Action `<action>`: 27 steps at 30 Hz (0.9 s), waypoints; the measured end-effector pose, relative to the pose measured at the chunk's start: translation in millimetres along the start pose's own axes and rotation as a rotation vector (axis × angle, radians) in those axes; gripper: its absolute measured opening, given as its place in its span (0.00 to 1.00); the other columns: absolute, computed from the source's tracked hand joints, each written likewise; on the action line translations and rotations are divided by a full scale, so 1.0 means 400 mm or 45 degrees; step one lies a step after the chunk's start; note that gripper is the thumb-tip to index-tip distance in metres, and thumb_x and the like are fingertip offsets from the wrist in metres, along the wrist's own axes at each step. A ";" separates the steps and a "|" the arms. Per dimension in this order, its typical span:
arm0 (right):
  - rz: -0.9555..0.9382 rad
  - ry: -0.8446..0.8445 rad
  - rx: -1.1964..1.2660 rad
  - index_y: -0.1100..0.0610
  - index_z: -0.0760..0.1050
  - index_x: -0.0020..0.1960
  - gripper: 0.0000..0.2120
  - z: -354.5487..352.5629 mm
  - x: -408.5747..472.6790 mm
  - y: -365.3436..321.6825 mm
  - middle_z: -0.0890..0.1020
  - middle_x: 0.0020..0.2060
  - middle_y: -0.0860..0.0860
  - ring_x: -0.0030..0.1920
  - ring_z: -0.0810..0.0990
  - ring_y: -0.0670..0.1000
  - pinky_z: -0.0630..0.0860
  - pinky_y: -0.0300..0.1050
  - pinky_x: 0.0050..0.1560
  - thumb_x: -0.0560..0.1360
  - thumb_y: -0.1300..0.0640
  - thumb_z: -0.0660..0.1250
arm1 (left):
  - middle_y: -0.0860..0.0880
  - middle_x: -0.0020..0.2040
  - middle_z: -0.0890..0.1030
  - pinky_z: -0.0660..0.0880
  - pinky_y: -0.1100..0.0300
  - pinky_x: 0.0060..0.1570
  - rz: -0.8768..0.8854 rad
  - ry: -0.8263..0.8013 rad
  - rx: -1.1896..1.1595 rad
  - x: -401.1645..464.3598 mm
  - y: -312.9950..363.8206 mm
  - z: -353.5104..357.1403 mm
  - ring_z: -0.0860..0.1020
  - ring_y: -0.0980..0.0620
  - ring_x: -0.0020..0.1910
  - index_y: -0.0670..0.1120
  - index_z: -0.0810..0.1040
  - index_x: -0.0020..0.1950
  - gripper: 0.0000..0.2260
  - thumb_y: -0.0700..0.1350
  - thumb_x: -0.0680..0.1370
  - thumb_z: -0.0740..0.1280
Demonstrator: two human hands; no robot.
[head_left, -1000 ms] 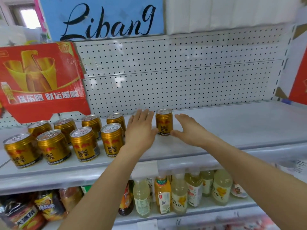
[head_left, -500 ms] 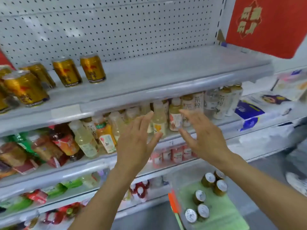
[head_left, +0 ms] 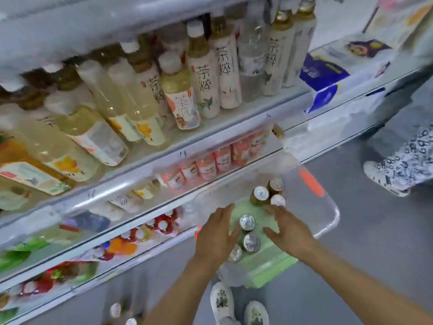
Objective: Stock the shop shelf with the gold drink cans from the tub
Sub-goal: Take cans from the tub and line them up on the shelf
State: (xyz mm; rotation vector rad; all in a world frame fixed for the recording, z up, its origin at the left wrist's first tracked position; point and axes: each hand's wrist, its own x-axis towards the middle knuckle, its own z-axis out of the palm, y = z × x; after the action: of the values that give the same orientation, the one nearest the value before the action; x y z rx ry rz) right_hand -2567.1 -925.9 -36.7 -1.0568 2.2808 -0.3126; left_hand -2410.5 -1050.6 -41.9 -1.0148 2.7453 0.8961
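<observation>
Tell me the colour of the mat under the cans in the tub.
Pale green. The mat lines the clear tub, seen best in the head view.

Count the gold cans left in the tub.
6 visible: three clustered at the far end, three in a line between the hands. The left hand may hide more.

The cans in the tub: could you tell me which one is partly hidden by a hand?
The nearest can: the left hand overlaps its left side. The other five stand fully in view.
</observation>
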 end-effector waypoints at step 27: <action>0.262 -0.402 -0.243 0.57 0.59 0.68 0.31 0.370 0.248 0.075 0.73 0.58 0.56 0.56 0.78 0.61 0.68 0.45 0.42 0.70 0.56 0.70 | 0.49 0.63 0.70 0.74 0.50 0.53 0.135 -0.499 0.257 0.365 -0.219 0.296 0.71 0.47 0.61 0.54 0.67 0.70 0.28 0.43 0.72 0.72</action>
State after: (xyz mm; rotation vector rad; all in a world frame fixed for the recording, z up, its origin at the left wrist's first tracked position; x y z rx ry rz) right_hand -2545.3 -975.8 -209.0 -0.8804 2.1352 0.1498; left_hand -2484.4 -1121.8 -222.1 -0.5904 2.5080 0.7199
